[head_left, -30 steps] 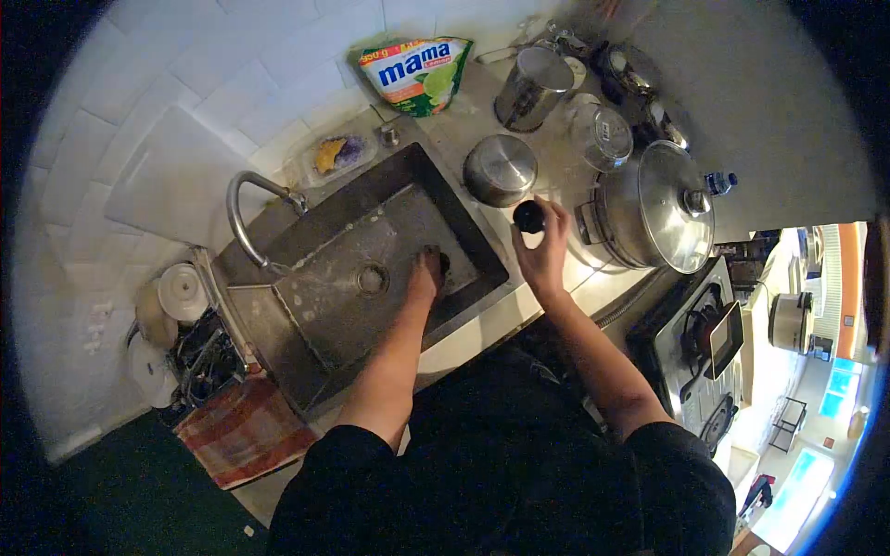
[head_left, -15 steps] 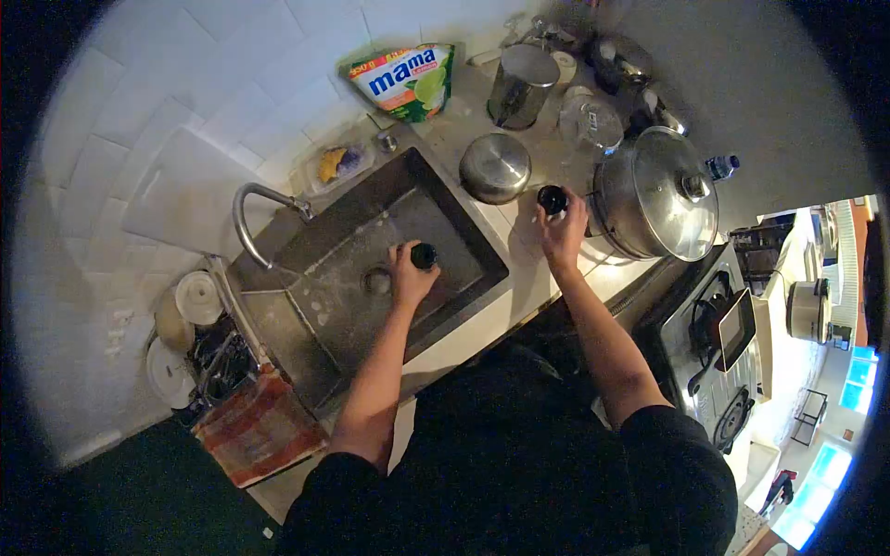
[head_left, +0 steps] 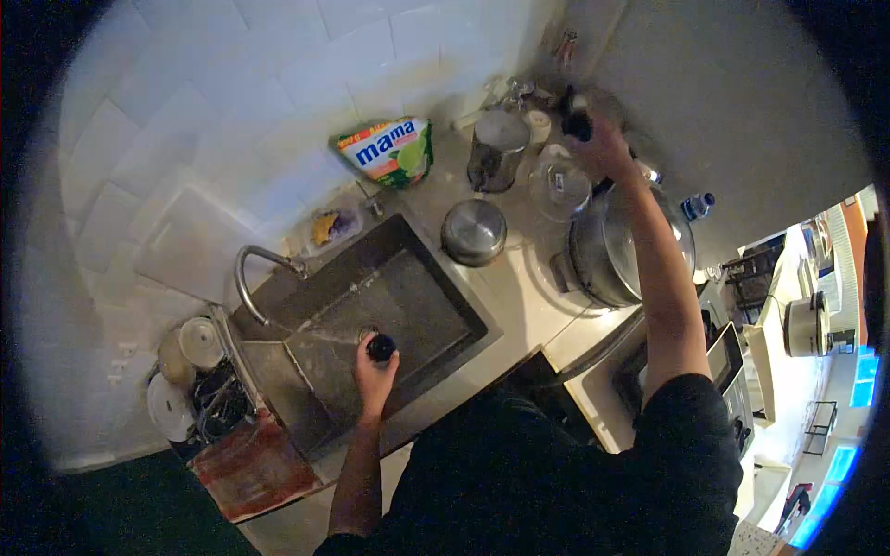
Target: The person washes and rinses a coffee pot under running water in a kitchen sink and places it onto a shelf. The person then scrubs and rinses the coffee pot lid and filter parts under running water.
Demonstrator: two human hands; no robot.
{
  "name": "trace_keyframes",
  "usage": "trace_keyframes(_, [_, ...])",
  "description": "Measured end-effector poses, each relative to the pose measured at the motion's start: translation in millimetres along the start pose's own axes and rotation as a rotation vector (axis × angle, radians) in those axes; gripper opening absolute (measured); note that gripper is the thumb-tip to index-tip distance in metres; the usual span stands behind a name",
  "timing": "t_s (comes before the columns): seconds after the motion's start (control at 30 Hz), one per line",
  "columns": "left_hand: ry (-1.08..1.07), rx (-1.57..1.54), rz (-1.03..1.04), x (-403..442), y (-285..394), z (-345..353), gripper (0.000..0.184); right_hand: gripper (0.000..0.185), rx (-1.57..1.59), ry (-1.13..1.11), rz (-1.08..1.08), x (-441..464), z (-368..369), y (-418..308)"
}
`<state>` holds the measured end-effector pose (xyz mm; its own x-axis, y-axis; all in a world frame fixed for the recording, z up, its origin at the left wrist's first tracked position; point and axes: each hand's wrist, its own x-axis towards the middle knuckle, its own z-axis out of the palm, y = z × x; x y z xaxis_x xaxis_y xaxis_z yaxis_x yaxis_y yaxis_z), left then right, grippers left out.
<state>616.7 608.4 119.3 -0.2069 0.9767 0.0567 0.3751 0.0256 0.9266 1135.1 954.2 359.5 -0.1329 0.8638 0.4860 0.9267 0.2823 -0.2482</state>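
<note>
Over the grey sink (head_left: 422, 306), my left hand (head_left: 375, 372) has its fingers wrapped round a small dark round object (head_left: 380, 347), near the drain. My right hand (head_left: 603, 139) reaches across the pot to the back corner of the counter, its fingers closed on a dark object (head_left: 577, 124). Below that hand are a clear glass container (head_left: 559, 185) and the large lidded steel pot (head_left: 612, 246), partly hidden by my right arm.
Behind the sink stand a curved faucet (head_left: 243, 278) and a detergent pouch (head_left: 385, 153). An upturned steel bowl (head_left: 474, 232) and a metal canister (head_left: 499, 148) are on the counter. Dishes (head_left: 199, 343) stand left; a stove (head_left: 630, 375) is right.
My right hand has moved from beside the steel bowl up to the back corner with its dark object. My left hand, still holding its object, has come nearer the sink's front edge. The view has shifted.
</note>
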Motion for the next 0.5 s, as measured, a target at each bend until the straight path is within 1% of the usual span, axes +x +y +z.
trace_keyframes(0.03, [0.010,0.031,0.034,-2,-1,-2,0.061,0.050,0.009,-0.117,-0.001,14,17,25])
trace_keyframes(0.1, [0.044,-0.031,0.010,-12,-5,-7,0.061,0.066,0.031,-0.359,0.001,31,54,70])
trace_keyframes(0.13, [0.061,-0.060,-0.004,-13,-5,-8,0.061,0.066,0.007,-0.368,-0.046,33,72,87])
trace_keyframes(0.17, [0.055,-0.089,-0.127,-16,21,-12,0.060,0.066,-0.018,-0.377,-0.092,34,88,102])
trace_keyframes(0.2, [0.070,-0.085,-0.126,-16,19,-12,0.060,0.066,-0.043,-0.388,-0.138,36,92,102])
trace_keyframes(0.23, [0.085,-0.081,-0.128,-20,13,-15,0.060,0.066,0.043,-0.404,-0.174,37,96,101])
trace_keyframes(0.3, [0.116,-0.077,-0.144,-28,14,-18,0.061,0.067,0.212,-0.435,-0.243,40,84,76])
trace_keyframes(0.37, [0.151,-0.081,-0.174,-36,19,-19,0.062,0.069,0.320,-0.543,-0.141,38,107,103])
trace_keyframes(0.43, [0.164,0.003,-0.158,-39,23,-20,0.063,0.072,0.222,-0.630,-0.076,42,131,117])
trace_keyframes(0.5, [0.175,0.029,-0.168,-41,19,-21,0.064,0.075,-0.087,-0.685,-0.046,47,139,118])
